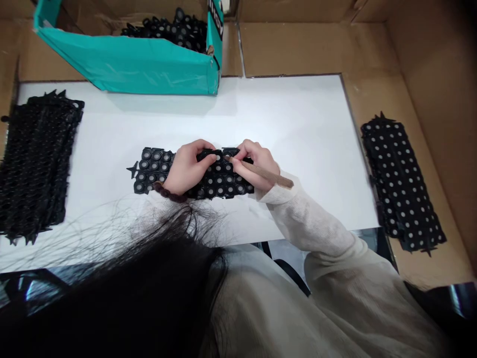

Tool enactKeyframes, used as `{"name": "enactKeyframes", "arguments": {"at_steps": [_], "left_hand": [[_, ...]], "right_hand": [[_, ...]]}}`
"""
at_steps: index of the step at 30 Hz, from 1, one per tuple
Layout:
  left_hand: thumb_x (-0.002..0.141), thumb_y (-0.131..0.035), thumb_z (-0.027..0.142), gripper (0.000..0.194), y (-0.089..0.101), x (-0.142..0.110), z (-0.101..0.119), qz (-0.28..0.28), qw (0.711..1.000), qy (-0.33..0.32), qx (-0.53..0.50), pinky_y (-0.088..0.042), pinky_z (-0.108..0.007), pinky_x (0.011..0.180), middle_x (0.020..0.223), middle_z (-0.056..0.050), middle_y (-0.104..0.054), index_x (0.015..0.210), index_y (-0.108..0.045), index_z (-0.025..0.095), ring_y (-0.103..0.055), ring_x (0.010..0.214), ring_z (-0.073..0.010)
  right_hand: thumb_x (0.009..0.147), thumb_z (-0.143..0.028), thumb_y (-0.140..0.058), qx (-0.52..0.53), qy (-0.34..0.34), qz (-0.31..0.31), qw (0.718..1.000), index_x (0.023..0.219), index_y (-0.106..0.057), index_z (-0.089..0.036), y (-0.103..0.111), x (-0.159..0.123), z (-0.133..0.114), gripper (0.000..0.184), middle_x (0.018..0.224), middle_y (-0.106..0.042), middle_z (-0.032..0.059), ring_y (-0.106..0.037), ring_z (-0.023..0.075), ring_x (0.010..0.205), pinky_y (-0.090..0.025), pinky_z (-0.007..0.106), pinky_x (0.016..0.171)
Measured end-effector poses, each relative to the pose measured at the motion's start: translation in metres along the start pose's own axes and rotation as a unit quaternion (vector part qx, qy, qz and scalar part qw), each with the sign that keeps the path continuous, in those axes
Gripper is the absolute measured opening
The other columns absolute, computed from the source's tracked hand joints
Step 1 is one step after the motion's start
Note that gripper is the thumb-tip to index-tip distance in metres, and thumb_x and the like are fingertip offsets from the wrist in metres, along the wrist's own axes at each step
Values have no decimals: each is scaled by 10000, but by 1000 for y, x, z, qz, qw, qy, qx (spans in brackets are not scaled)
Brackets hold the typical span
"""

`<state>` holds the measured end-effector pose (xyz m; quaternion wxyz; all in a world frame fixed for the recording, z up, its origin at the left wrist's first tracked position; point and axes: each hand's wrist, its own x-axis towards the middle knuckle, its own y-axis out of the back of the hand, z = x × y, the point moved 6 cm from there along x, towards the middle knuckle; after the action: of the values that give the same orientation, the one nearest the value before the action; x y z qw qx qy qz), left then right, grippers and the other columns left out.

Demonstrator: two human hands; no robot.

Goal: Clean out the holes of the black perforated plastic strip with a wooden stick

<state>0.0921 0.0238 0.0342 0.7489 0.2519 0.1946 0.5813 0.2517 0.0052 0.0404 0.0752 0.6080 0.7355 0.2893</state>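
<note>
A black panel (pixel 151 166) with rows of round recesses lies across the middle of the white work surface. Many recesses hold black discs with pale grey centres. Over its middle is my left hand (pixel 188 169), thumb and fingers closed on the panel near its far edge. My right hand (pixel 257 161) rests on the right part, its fingers wrapped round a slim wooden stick (pixel 272 176) with a dark, narrow tip. That tip touches or nearly touches a disc by the far edge, close to my left thumb. My hands hide part of the panel.
A teal box (pixel 149 64) at the back holds a heap of small black discs (pixel 181 32). Stacked black panels (pixel 37 164) stand at the left. More panels with pale dots (pixel 402 184) lie at the right on brown cardboard (pixel 372 54). Dark hair (pixel 149 298) covers the lower left.
</note>
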Motion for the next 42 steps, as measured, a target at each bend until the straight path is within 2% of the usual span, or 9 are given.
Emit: {"name": "enactKeyframes", "arguments": {"at_steps": [8,13,16,19,24,26,29,35,42], "left_hand": [[802,-535,260,204,-3,-5,7,17,997,-35,61,-465,-306,825,913,-36,-702,939,-646,157,-632,849,-181],[800,-536,252,186,-3,-6,8,29,995,-28,91,-464,-318,835,917,-39,-700,925,-644,167,-633,876,-196],[789,-555,253,170,-2,-4,3,40,995,-4,87,-462,-317,831,916,-40,-693,913,-633,167,-629,890,-196],[787,-559,251,162,-2,-1,-1,31,997,0,65,-457,-318,842,922,-38,-686,911,-622,166,-626,895,-189],[785,-562,257,166,-2,0,-5,27,999,7,45,-454,-334,861,939,-39,-678,915,-612,168,-618,906,-190],[782,-567,267,172,-2,0,-5,18,999,15,32,-451,-339,883,951,-38,-676,919,-607,170,-616,915,-190],[781,-571,286,186,-5,1,-6,-6,1000,27,13,-451,-340,900,966,-35,-673,925,-599,171,-612,919,-187],[785,-566,290,178,-5,1,-4,-32,999,32,-7,-450,-333,907,965,-31,-670,916,-588,172,-610,892,-179],[770,-573,298,177,-3,1,-5,-15,999,43,-6,-457,-334,890,944,-30,-677,901,-590,181,-614,864,-179]], "right_hand": [[776,-265,-563,-33,-13,-35,999,696,-454,-199,-8,1,0,150,722,-577,-13,-503,152,737,-397,340,751],[782,-249,-557,-48,2,2,999,723,-450,-207,-19,1,8,129,738,-582,-4,-530,174,792,-403,384,802],[812,-300,-562,53,-42,-1,998,800,-437,-219,-20,3,20,149,724,-585,-21,-567,157,765,-433,380,783],[829,-395,-570,173,-82,-19,981,869,-405,-229,-15,5,26,237,690,-593,-40,-606,142,738,-459,378,783],[827,-505,-553,228,-62,-27,971,830,-420,-222,-7,6,18,313,695,-632,-22,-626,149,773,-462,395,843],[860,-525,-491,237,-53,-1,970,819,-435,-220,-7,5,18,313,688,-633,-15,-624,146,776,-462,391,863],[889,-548,-417,237,-79,59,966,829,-441,-223,-8,3,27,331,647,-598,-20,-619,147,756,-473,384,863],[895,-615,-298,244,-126,157,949,956,-450,-237,-1,1,42,413,635,-535,-23,-598,142,667,-504,366,767],[874,-625,-359,215,-95,70,970,977,-459,-237,11,-1,39,414,637,-564,-15,-609,148,658,-515,347,669]]}}
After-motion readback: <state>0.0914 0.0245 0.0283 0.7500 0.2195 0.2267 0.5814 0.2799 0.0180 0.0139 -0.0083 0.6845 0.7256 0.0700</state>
